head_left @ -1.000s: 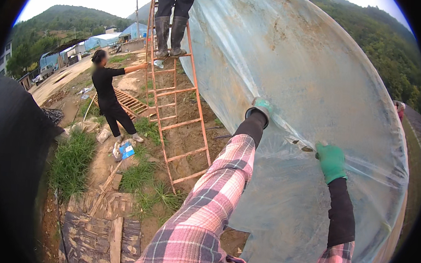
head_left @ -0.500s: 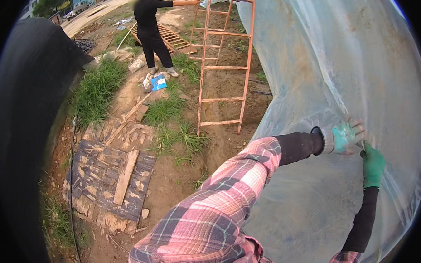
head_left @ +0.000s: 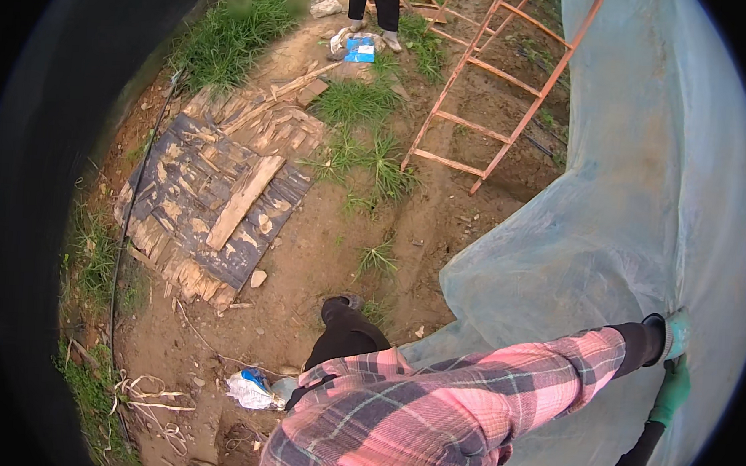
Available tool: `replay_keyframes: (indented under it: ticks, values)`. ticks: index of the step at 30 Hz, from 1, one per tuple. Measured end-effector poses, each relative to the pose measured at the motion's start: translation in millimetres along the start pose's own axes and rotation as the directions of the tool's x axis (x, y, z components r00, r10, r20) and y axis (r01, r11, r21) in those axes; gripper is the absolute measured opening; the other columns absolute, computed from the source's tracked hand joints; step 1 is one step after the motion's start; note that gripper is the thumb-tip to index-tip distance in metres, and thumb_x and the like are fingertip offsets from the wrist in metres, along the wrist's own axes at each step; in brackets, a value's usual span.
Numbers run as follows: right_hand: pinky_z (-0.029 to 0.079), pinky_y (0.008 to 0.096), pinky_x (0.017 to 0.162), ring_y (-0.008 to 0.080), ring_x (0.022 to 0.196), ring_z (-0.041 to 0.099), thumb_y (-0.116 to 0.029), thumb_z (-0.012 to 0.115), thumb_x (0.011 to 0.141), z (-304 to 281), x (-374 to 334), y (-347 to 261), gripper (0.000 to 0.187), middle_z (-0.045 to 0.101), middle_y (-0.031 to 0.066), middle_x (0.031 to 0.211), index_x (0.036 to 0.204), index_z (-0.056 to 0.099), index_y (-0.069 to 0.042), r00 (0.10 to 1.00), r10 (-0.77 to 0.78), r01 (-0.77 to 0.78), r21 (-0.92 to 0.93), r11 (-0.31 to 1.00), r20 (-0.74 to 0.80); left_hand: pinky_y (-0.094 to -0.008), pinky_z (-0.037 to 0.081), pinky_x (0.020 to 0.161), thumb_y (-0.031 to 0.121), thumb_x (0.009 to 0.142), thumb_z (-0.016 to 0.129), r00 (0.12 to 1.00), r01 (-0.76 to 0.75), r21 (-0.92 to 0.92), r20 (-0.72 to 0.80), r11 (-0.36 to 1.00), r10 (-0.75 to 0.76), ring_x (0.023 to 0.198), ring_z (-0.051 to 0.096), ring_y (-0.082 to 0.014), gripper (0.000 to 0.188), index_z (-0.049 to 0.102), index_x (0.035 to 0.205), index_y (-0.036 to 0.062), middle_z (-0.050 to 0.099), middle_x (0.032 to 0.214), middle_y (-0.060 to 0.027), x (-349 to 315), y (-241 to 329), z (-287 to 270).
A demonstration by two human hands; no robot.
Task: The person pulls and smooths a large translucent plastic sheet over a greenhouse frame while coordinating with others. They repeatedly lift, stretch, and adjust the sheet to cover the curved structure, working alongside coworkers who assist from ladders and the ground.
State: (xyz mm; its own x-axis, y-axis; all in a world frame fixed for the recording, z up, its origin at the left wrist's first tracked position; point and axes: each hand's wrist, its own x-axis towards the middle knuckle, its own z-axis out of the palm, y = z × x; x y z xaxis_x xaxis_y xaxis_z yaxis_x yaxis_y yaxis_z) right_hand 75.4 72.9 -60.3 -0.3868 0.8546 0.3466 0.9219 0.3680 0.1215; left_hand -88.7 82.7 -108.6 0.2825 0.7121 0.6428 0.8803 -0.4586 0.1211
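A large, cloudy, translucent plastic sheet point(head_left: 618, 220) hangs down the right side in folds, smudged with brown dirt. My left hand point(head_left: 677, 333), in a grey-and-teal glove, is closed on a gathered fold of it at the far right. Just below and touching it, my right hand point(head_left: 674, 391) in a green glove grips the same fold. Its fingertips are partly covered by the left hand. My left arm in a pink plaid sleeve point(head_left: 484, 374) reaches across the sheet.
An orange ladder point(head_left: 499, 71) stands on bare soil beside the sheet. A person in black trousers point(head_left: 374, 3) stands beyond, near a blue packet point(head_left: 360, 48). Weathered boards point(head_left: 244, 201) lie at left, beside a black hose point(head_left: 129, 220). Tangled cord point(head_left: 155, 403) and a white bag point(head_left: 253, 389) lie near my foot.
The view has tilted down and turned, bringing my leg and the ground beside it into sight. Both hands stay together on the sheet, now nearer the right edge and lower in the picture.
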Motion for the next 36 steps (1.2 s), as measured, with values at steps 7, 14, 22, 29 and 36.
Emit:
replay_keyframes:
  ticks: [7,14,22,29,36]
  values:
    - [0.049,0.0354,0.084,0.0278,0.104,0.063,-0.012,0.061,0.086,-3,10,10,0.052,0.061,0.0148,0.123,0.134,0.044,-0.004,0.997,-0.017,0.030,-0.195,0.980,0.069,-0.0427,0.038,0.071,0.026,0.082,0.058,0.999,-0.010,0.035,0.047,0.999,0.008,0.082,0.063,-0.0217,0.019,0.074,0.088,0.0190,0.070,0.088,-0.0010,-12,-3,-18]
    - [0.049,0.0342,0.080,0.0237,0.096,0.065,-0.015,0.054,0.090,6,18,22,0.044,0.064,0.0137,0.118,0.132,0.048,-0.005,0.999,-0.034,0.035,-0.220,0.975,0.009,-0.0440,0.039,0.073,0.025,0.083,0.057,0.998,0.008,0.002,0.063,1.000,-0.008,0.087,0.064,-0.0218,0.019,0.074,0.090,0.0189,0.071,0.091,-0.0012,-12,-11,-26]
    - [0.049,0.0387,0.065,0.0294,0.079,0.066,-0.015,0.060,0.086,5,-6,27,0.030,0.068,0.0161,0.094,0.114,0.056,-0.003,0.979,-0.133,0.087,-0.275,0.957,-0.152,-0.0455,0.040,0.077,0.025,0.084,0.056,0.995,0.055,-0.029,0.080,0.998,-0.053,0.092,0.064,-0.0219,0.021,0.074,0.092,0.0188,0.071,0.096,-0.0016,0,10,-13]
    - [0.046,0.0468,0.056,0.0364,0.064,0.061,-0.022,0.074,0.069,4,-14,-30,0.028,0.061,0.0163,0.070,0.080,0.053,-0.007,0.968,-0.191,0.104,-0.428,0.898,-0.164,-0.0416,0.048,0.072,0.022,0.079,0.060,0.991,-0.046,-0.078,-0.128,0.996,0.036,0.087,0.066,-0.0252,0.016,0.072,0.089,0.0163,0.068,0.090,-0.0052,-21,-18,-10]
    - [0.047,0.0450,0.056,0.0352,0.060,0.061,-0.018,0.073,0.068,10,-27,-43,0.023,0.062,0.0142,0.064,0.077,0.055,-0.007,0.933,-0.174,0.067,-0.323,0.944,-0.314,-0.0444,0.045,0.087,0.024,0.074,0.067,0.976,-0.165,-0.057,0.131,0.985,0.172,0.102,0.060,-0.0299,0.032,0.066,0.104,0.0124,0.063,0.107,-0.0115,-29,-12,-58]
